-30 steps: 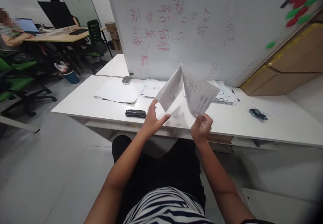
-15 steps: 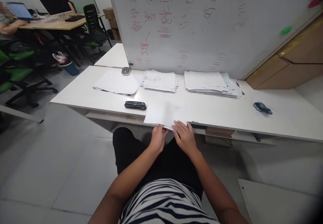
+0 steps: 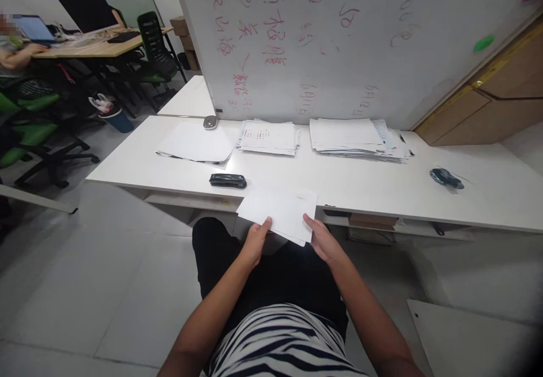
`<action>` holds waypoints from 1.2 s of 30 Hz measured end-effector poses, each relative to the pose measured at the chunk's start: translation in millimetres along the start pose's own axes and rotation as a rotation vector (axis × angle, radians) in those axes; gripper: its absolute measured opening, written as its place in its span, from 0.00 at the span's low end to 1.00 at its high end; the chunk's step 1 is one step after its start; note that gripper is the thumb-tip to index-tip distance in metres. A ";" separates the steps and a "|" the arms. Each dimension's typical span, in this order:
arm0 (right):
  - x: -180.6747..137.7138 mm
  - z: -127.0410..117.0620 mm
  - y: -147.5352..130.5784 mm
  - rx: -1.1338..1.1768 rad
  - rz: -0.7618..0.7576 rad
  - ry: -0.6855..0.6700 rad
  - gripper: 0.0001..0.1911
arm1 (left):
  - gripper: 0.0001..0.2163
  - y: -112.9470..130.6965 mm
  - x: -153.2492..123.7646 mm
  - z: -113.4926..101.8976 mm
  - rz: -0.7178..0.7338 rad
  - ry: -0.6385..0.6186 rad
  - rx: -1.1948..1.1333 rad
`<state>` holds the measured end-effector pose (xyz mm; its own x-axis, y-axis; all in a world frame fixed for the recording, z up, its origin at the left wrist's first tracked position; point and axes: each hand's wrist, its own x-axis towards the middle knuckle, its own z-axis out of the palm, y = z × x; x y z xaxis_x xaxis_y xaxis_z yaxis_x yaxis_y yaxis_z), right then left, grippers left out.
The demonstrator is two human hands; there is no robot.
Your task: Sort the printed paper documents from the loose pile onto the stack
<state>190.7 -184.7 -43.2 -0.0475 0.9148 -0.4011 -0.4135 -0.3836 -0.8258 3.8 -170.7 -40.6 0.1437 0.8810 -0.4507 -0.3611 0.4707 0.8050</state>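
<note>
A few white paper sheets [image 3: 280,213] are held between my two hands at the desk's front edge, their near corner tilted over my lap. My left hand [image 3: 257,241] grips the near left edge, thumb on top and fingers hidden beneath. At the right edge, my right hand [image 3: 323,239] pinches the sheets with its thumb on top. Beyond the sheets to the left, a black stapler [image 3: 228,180] lies on the desk. Farther back are a stack of printed papers [image 3: 268,138] and a thicker paper stack [image 3: 348,136].
The white desk [image 3: 382,190] runs across the view, with a whiteboard [image 3: 297,37] behind it. A computer mouse [image 3: 210,122] sits by loose sheets [image 3: 195,142]. A dark object [image 3: 446,178] lies at the right. A person [image 3: 17,54] sits at a far table.
The sheets have come nearer to me and turned slightly. My right hand has shifted from lying flat on their near edge to pinching the right side; my left hand still grips them.
</note>
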 end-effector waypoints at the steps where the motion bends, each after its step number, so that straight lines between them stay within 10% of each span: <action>1: 0.6 4.3 2.0 -0.026 -0.010 0.001 0.23 | 0.22 -2.5 0.5 2.1 0.001 0.008 0.012; 14: -11.3 4.2 3.5 -0.227 -0.148 0.220 0.22 | 0.17 -2.4 -8.6 14.0 0.017 -0.174 0.110; 24: 12.8 -15.4 -93.0 -0.462 -0.617 0.309 0.20 | 0.18 109.6 26.7 5.7 0.542 -0.205 0.412; 36: 35.2 14.1 -84.0 -0.562 -0.644 0.317 0.24 | 0.15 111.2 49.2 31.1 0.782 -0.021 0.451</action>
<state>210.9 -118.5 17.6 0.3259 0.9275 0.1831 0.2346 0.1083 -0.9660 -0.6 -73.5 38.8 0.0272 0.9558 0.2929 0.0318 -0.2936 0.9554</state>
